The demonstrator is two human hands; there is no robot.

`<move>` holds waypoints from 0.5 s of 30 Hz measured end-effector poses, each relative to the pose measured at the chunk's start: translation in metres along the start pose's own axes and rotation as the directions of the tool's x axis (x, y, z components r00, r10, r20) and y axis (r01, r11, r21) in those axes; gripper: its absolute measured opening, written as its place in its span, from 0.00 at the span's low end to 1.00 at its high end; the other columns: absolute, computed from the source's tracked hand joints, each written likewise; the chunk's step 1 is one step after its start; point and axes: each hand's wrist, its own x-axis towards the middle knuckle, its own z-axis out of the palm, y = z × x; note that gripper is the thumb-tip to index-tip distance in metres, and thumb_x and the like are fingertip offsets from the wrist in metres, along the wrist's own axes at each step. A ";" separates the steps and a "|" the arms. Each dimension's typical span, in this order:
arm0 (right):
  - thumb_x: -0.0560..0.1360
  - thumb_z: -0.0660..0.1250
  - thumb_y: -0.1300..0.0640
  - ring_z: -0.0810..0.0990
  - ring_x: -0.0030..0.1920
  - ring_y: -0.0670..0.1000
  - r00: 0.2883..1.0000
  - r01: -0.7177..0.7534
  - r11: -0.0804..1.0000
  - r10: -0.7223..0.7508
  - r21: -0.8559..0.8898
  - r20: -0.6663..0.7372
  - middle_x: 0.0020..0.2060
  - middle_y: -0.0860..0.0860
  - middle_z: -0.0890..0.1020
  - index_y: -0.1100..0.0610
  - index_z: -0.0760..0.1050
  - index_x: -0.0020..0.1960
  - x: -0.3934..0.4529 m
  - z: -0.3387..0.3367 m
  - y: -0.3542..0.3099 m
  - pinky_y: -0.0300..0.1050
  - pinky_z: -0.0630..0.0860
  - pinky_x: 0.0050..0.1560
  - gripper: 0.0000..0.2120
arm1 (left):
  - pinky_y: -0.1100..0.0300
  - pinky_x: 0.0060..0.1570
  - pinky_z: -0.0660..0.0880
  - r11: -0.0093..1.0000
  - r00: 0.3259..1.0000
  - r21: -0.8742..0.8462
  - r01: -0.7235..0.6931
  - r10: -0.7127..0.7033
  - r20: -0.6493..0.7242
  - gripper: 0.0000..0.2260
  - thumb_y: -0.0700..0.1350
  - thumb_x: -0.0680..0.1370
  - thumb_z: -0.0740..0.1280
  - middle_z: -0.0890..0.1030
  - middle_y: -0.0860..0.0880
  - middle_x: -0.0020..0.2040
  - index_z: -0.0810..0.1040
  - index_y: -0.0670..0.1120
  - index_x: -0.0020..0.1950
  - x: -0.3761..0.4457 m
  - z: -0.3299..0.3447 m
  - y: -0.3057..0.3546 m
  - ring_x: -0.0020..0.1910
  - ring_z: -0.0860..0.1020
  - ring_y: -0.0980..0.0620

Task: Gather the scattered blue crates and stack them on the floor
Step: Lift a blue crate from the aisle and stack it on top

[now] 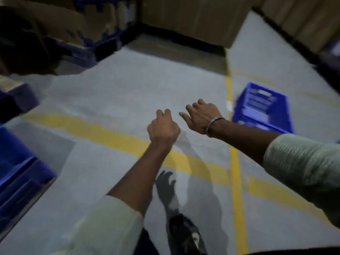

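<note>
A blue slatted crate [263,109] stands alone on the grey floor at the right, just beyond a yellow line. More blue crates [20,173] sit at the left edge, blurred. My left hand [163,126] hangs over the middle of the floor with its fingers curled in loosely and nothing in it. My right hand [201,115], with a bracelet at the wrist, is beside it, fingers spread and empty, a short way left of the lone crate. Both hands are apart from every crate.
Yellow floor lines [114,133] cross under my arms. Cardboard boxes [191,17] stand at the back and back right. Boxes and blue crates on a low rack [88,34] fill the back left. My foot [185,234] is on the floor below.
</note>
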 end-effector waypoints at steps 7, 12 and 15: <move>0.79 0.52 0.37 0.76 0.61 0.60 0.888 -0.297 0.919 0.366 -0.260 0.279 0.56 0.57 0.82 0.52 0.75 0.60 -0.151 0.000 0.160 0.51 0.76 0.48 0.23 | 0.50 0.38 0.70 0.893 0.883 -0.109 -0.436 0.448 0.139 0.17 0.47 0.78 0.65 0.76 0.41 0.57 0.75 0.45 0.65 -0.069 0.073 0.137 0.45 0.83 0.34; 0.76 0.60 0.41 0.78 0.62 0.60 0.707 -0.460 0.853 0.520 -0.246 0.480 0.62 0.57 0.79 0.52 0.74 0.64 -0.198 0.037 0.215 0.51 0.76 0.54 0.22 | 0.49 0.50 0.77 0.907 0.863 -0.189 -0.376 0.417 0.286 0.19 0.53 0.80 0.64 0.75 0.45 0.63 0.72 0.50 0.70 -0.066 0.131 0.139 0.55 0.82 0.37; 0.74 0.63 0.42 0.78 0.59 0.60 0.676 -0.475 0.850 0.519 -0.228 0.523 0.59 0.56 0.79 0.52 0.73 0.63 -0.212 0.061 0.245 0.49 0.75 0.50 0.21 | 0.48 0.50 0.79 0.919 0.889 -0.264 -0.292 0.363 0.281 0.17 0.52 0.79 0.65 0.77 0.47 0.62 0.74 0.51 0.68 -0.060 0.164 0.137 0.56 0.82 0.40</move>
